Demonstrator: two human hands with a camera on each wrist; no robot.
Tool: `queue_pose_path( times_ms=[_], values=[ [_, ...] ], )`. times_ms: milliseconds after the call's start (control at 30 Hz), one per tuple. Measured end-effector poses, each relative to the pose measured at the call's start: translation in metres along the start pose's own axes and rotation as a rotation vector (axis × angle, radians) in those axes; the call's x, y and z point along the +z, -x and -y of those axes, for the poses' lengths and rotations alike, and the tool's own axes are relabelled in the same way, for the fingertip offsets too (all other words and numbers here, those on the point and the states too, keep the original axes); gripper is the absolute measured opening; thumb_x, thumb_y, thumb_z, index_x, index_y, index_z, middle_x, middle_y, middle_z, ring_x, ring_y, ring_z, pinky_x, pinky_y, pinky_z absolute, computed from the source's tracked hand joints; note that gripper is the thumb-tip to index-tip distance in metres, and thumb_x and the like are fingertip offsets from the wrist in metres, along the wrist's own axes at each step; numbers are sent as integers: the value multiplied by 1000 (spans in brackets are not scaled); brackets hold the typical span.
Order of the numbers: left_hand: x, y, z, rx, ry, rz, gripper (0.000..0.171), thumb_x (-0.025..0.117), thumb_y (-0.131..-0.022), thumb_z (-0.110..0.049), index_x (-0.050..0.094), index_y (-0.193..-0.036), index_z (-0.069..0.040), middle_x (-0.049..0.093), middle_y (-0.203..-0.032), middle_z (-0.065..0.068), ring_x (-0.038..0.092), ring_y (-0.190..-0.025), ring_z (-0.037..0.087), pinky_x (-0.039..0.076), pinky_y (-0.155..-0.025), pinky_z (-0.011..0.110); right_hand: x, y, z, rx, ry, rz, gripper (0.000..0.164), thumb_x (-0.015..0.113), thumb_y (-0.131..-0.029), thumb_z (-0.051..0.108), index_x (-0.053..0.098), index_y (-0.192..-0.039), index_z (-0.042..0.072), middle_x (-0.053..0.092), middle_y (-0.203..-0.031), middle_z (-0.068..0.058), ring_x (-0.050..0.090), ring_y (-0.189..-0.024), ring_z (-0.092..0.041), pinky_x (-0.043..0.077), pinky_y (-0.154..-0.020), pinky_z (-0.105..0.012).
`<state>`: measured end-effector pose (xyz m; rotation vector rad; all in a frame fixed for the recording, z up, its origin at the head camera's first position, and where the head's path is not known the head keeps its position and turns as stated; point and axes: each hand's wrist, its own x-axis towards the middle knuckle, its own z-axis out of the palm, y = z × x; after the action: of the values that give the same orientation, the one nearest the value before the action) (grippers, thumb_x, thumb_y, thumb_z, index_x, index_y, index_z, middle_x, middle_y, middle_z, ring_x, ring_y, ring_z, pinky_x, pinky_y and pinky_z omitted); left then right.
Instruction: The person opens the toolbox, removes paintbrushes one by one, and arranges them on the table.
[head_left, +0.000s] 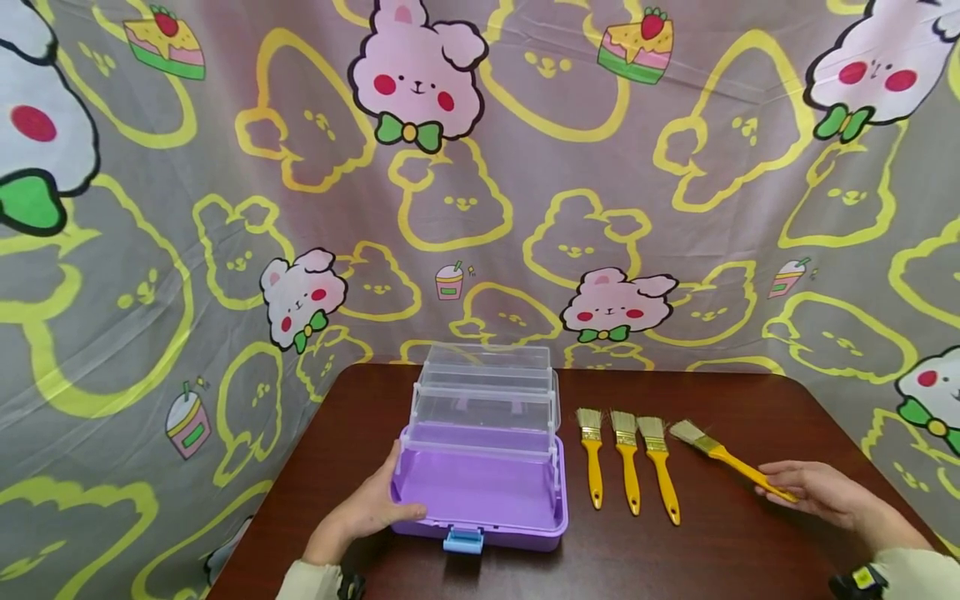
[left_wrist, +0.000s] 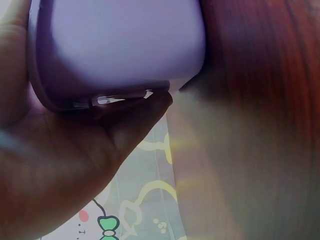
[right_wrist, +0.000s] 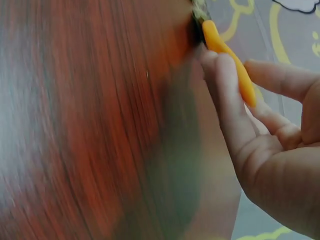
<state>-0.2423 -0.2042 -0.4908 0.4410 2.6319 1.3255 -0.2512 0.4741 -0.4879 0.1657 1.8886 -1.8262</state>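
My left hand [head_left: 369, 503] grips the left front corner of a purple plastic toolbox [head_left: 480, 492], with its thumb over the rim. The toolbox stands open, its clear trays [head_left: 487, 408] raised on arms toward the back and a blue latch [head_left: 463, 541] hanging at the front. At the right, my right hand [head_left: 821, 492] pinches the handle end of a yellow paintbrush [head_left: 731, 460] between thumb and fingers. The brush slants, bristles pointing to the far left. In the right wrist view, the yellow handle [right_wrist: 230, 60] lies along the fingers. The left wrist view shows the toolbox's purple side [left_wrist: 125, 45] close up.
Three more yellow-handled paintbrushes, a left one [head_left: 592, 467], a middle one [head_left: 627, 471] and a right one [head_left: 662, 475], lie between toolbox and right hand. They rest on a dark wooden table [head_left: 750, 400]. A patterned cloth [head_left: 525, 167] hangs behind and along both sides.
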Motion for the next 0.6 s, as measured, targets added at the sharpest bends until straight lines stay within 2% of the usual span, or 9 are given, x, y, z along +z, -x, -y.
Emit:
queue_pose_path(
  times_ms=[133,267,600],
  values=[
    [0,0,0,4,8,-2,121,84,-71,-26,-3,-150,1,15,-150,32,35,-129,41,24,-105,57,14,-5,1,16,30,106,38,49,-95,0,40,-124,-23,63,-104,-14,64,-98,-26,49,-88,-42],
    [0,1,0,11,11,-6,121,84,-70,-24,-3,-149,3,17,-149,32,36,-128,41,24,-105,56,28,-10,2,28,41,149,40,45,-95,-2,34,-125,-25,62,-104,-15,63,-97,-26,49,-88,-41],
    [-1,1,-1,-1,32,5,122,85,-70,-25,-3,-150,0,17,-150,31,36,-128,40,25,-104,57,53,-20,1,46,34,89,48,40,-96,-3,15,-128,-29,60,-105,-16,63,-97,-27,49,-88,-43]
  ],
)
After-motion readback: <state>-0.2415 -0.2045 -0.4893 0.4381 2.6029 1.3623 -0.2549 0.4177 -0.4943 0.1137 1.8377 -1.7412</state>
